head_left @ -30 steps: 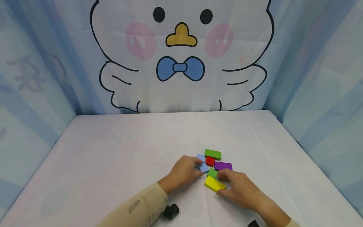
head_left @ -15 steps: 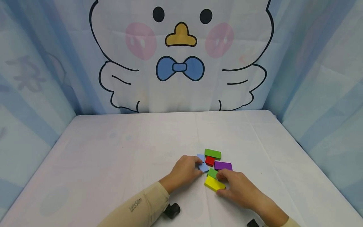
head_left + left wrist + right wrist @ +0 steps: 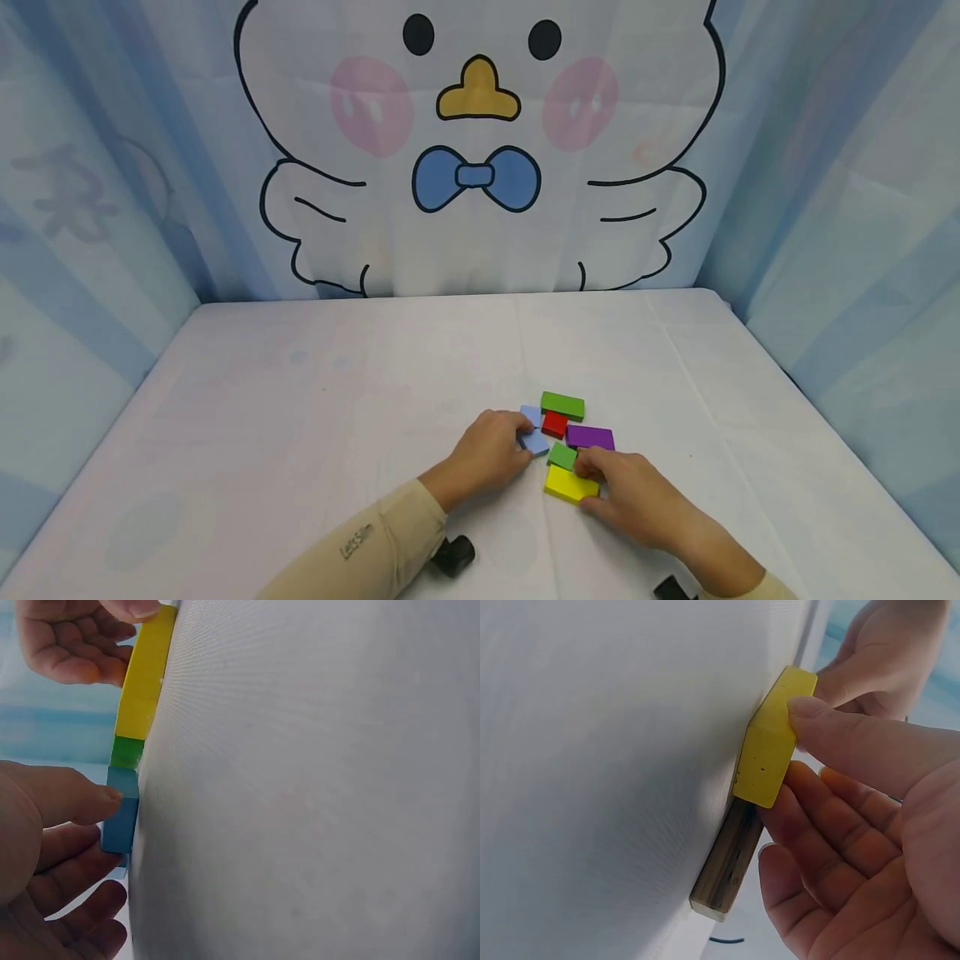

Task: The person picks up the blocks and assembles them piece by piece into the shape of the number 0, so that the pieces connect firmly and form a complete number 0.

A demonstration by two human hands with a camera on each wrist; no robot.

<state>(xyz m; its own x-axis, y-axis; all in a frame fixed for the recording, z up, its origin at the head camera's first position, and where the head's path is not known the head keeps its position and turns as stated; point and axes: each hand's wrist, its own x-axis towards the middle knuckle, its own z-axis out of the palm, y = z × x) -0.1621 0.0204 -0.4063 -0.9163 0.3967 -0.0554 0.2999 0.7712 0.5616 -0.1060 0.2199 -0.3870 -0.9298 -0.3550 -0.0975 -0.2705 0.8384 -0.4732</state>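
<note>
My left hand pinches the nearer light blue block, thumb on its near side and fingers behind; the left wrist view shows the thumb on that blue block. A second light blue block lies just beyond, partly covered by the fingers. My right hand holds the yellow block between thumb and fingers, the thumb lying on its side in the right wrist view. Between the hands sits a small green block, against the yellow one's far side.
A red block, a purple block and a longer green block lie flat just beyond on the white tabletop. Black wrist cameras are under the forearms. Printed curtains stand behind and at both sides.
The yellow block has turned a little and shifted slightly right with my right hand. The nearer light blue block has slid slightly left, away from the small green block. The others stay put.
</note>
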